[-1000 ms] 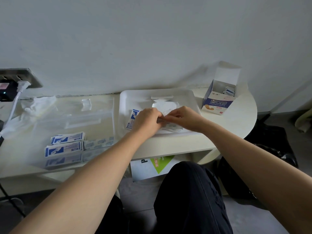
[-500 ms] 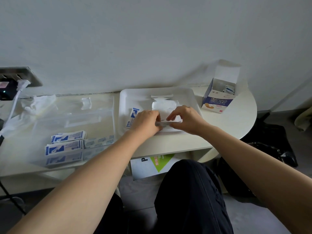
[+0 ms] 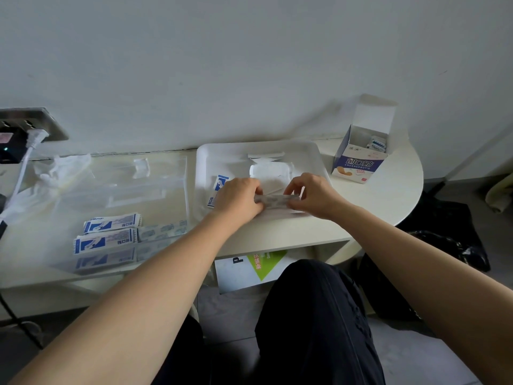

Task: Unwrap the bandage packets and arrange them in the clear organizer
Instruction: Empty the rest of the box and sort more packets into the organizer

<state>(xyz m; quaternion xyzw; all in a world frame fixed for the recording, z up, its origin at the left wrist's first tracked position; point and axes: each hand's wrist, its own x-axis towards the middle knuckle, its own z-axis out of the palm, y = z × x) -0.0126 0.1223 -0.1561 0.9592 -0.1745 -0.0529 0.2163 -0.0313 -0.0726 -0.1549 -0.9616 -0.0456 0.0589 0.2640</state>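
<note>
Head view: at the near edge of the white tray (image 3: 211, 154), the left hand (image 3: 238, 194) and right hand (image 3: 313, 194) each pinch an end of a bandage strip (image 3: 273, 200). Best to pull evenly, then carry it left to the clear organizer (image 3: 125, 190).

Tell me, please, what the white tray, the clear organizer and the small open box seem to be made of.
White rectangular tray: probably moulded plastic, smooth, glossy; rounded raised rim. Clear flat organizer: likely rigid acrylic or plastic; table shows through, edges catch light. Small open box: printed cardboard, matte; creased flap.
</note>
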